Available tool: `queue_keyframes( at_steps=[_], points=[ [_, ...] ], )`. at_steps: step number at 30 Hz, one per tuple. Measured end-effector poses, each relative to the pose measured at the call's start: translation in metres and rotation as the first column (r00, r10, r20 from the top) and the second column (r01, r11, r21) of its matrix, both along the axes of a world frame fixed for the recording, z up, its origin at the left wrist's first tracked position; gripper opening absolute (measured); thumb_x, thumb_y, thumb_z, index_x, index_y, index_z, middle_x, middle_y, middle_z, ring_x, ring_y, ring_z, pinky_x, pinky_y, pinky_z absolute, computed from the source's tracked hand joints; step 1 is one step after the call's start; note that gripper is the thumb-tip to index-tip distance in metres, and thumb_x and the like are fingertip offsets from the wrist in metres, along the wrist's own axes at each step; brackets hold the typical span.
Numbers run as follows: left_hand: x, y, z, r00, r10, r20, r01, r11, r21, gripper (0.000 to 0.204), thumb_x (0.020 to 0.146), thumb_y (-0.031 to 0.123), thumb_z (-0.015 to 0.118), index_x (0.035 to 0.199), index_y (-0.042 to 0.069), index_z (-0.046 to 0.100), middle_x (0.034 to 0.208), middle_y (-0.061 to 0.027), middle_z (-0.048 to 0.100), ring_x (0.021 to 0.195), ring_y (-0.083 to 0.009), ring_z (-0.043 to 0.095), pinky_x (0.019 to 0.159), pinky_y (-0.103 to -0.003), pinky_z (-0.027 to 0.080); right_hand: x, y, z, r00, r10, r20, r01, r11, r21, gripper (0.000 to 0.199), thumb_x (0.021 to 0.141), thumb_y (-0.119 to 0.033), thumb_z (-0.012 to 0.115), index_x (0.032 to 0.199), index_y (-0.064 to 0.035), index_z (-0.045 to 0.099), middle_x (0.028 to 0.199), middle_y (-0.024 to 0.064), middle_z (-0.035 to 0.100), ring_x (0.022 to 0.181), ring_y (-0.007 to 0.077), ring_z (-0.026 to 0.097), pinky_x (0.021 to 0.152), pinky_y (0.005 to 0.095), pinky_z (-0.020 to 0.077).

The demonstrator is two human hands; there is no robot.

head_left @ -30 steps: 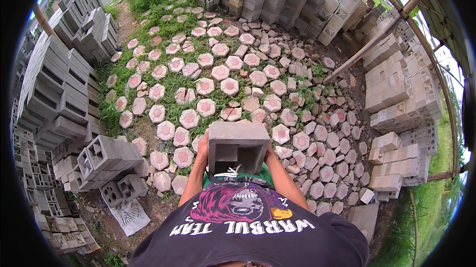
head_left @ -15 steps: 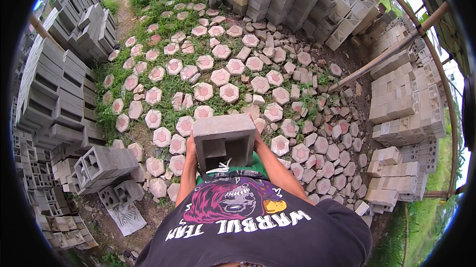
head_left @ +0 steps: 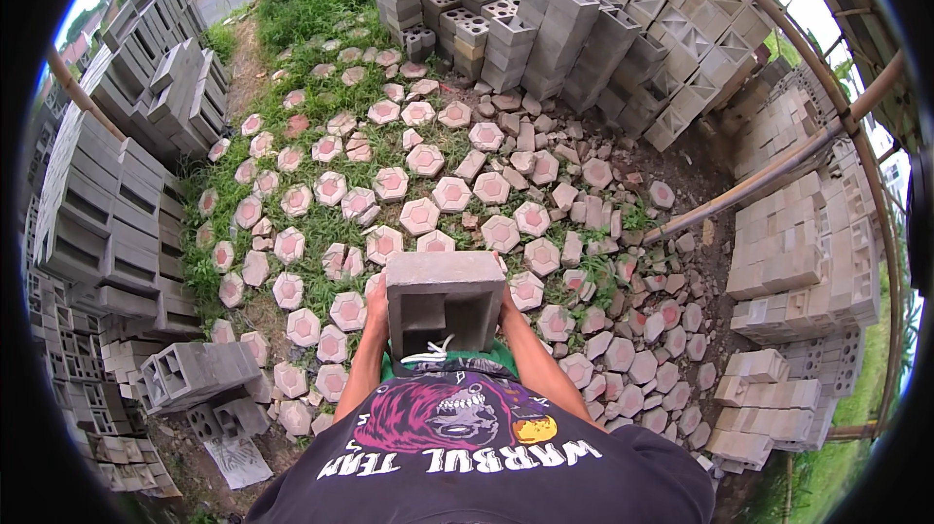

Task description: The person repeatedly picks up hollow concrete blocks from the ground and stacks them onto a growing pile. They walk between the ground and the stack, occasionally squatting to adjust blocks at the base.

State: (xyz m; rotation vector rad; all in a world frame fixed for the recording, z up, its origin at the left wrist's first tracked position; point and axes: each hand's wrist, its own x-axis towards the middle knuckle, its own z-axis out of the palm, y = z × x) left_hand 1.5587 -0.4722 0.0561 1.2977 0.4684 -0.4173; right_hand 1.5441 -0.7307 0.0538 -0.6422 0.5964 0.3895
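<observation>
Both forearms are being held bent and raised in front of the chest, with the left hand [head_left: 376, 298] and the right hand [head_left: 507, 292] being pressed flat, fingers wrapped forward, against opposite sides of a carried load

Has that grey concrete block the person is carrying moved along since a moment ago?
Yes. The hollow concrete block, held between the left hand and right hand, has gone forward over the hexagonal pavers, nearer the far stacked blocks.
</observation>
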Motion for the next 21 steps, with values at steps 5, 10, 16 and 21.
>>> queue_keyframes(
  at_steps=[5, 10, 16, 21],
  points=[
    [0.041, -0.028, 0.006, 0.998, -0.045, -0.038, 0.046, 0.998, 0.032, 0.055, 0.096, 0.047, 0.046, 0.103, -0.004, 0.065, 0.087, -0.0062, 0.065, 0.073, -0.0143, 0.059, 0.067, -0.031, 0.049, 0.023, -0.030, -0.012, 0.997, -0.055, -0.046, 0.056, 0.998, 0.037, 0.072, 0.087, -0.066, 0.046, 0.123, -0.0041, 0.055, 0.114, 0.0094, 0.061, 0.098, 0.0213, 0.058, 0.089, 0.0346, 0.0465],
    [0.096, -0.049, -0.021, 0.985, -0.172, -0.034, 0.175, 0.976, 0.126, 0.056, 0.095, 0.048, 0.046, 0.101, -0.005, 0.066, 0.086, -0.0069, 0.065, 0.073, -0.0143, 0.057, 0.067, -0.031, 0.047, 0.053, -0.056, -0.068, 0.983, -0.138, 0.121, 0.119, 0.981, 0.154, 0.070, 0.087, -0.066, 0.046, 0.121, -0.0053, 0.056, 0.111, 0.0081, 0.061, 0.097, 0.0207, 0.058, 0.088, 0.0346, 0.0462],
    [0.187, -0.082, -0.027, 0.966, -0.255, -0.032, 0.257, 0.946, 0.200, 0.066, 0.093, 0.055, 0.046, 0.099, -0.007, 0.066, 0.086, -0.0100, 0.065, 0.078, -0.0154, 0.056, 0.071, -0.034, 0.046, 0.122, -0.079, -0.055, 0.980, -0.196, 0.038, 0.191, 0.976, 0.104, 0.070, 0.088, -0.066, 0.046, 0.121, -0.0053, 0.056, 0.111, 0.0080, 0.061, 0.097, 0.0207, 0.058, 0.088, 0.0347, 0.0461],
    [0.305, -0.109, -0.027, 0.946, -0.321, -0.038, 0.323, 0.937, 0.135, 0.072, 0.091, 0.059, 0.045, 0.097, -0.009, 0.066, 0.086, -0.0119, 0.065, 0.078, -0.0165, 0.056, 0.071, -0.033, 0.046, 0.219, -0.096, -0.043, 0.975, -0.215, 0.051, 0.212, 0.975, 0.064, 0.070, 0.088, -0.066, 0.046, 0.121, -0.0053, 0.056, 0.111, 0.0080, 0.061, 0.097, 0.0207, 0.058, 0.089, 0.0348, 0.0460]
  ],
)
